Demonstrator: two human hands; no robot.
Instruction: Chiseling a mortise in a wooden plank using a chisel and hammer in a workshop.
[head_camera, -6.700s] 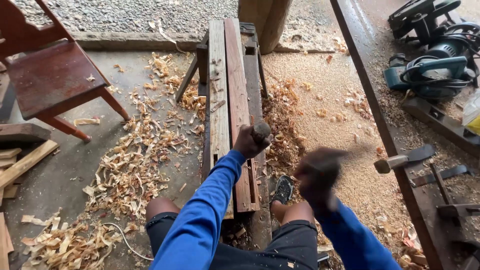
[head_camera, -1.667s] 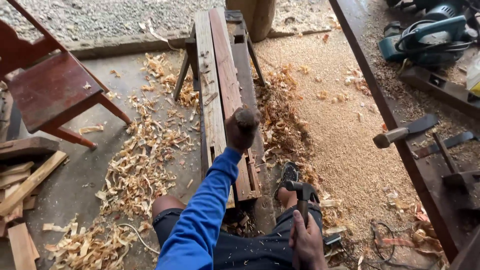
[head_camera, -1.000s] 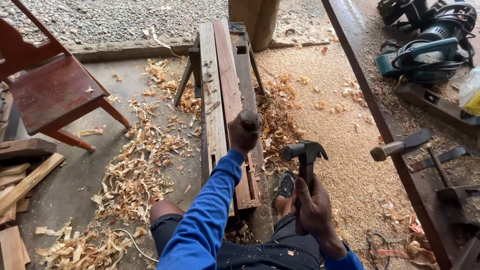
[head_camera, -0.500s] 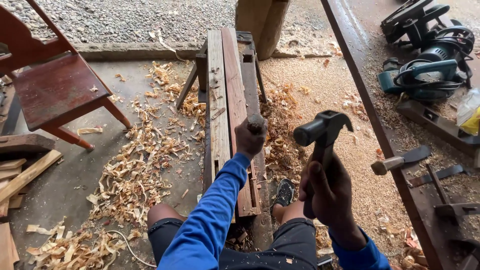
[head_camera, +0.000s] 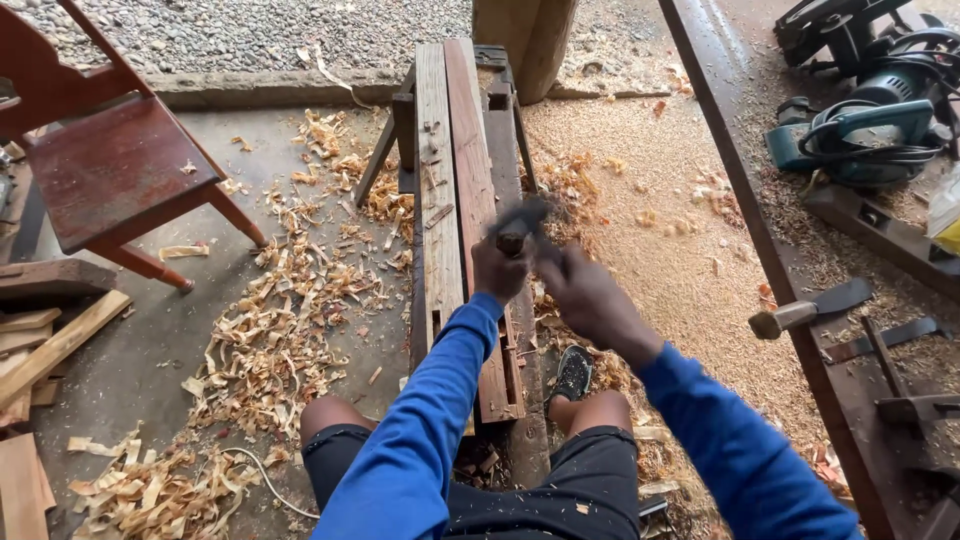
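Note:
I sit astride a narrow wooden sawhorse (head_camera: 437, 150) that carries a reddish plank (head_camera: 470, 140) with a slot cut near its close end. My left hand (head_camera: 497, 270) is closed around a chisel handle (head_camera: 511, 243) held upright on the plank. My right hand (head_camera: 590, 298) grips a claw hammer (head_camera: 525, 217), motion-blurred, with its head right at the top of the chisel handle. Both sleeves are blue.
Wood shavings (head_camera: 270, 320) cover the floor on the left, sawdust on the right. A red wooden chair (head_camera: 110, 170) stands at the left. A bench on the right holds a hatchet (head_camera: 805, 312), a teal circular saw (head_camera: 865, 130) and clamps. Offcut boards (head_camera: 40, 350) lie far left.
My right hand lifted the hammer from beside my leg, raised it, then swung it down onto the chisel. The left hand kept the chisel steady on the plank.

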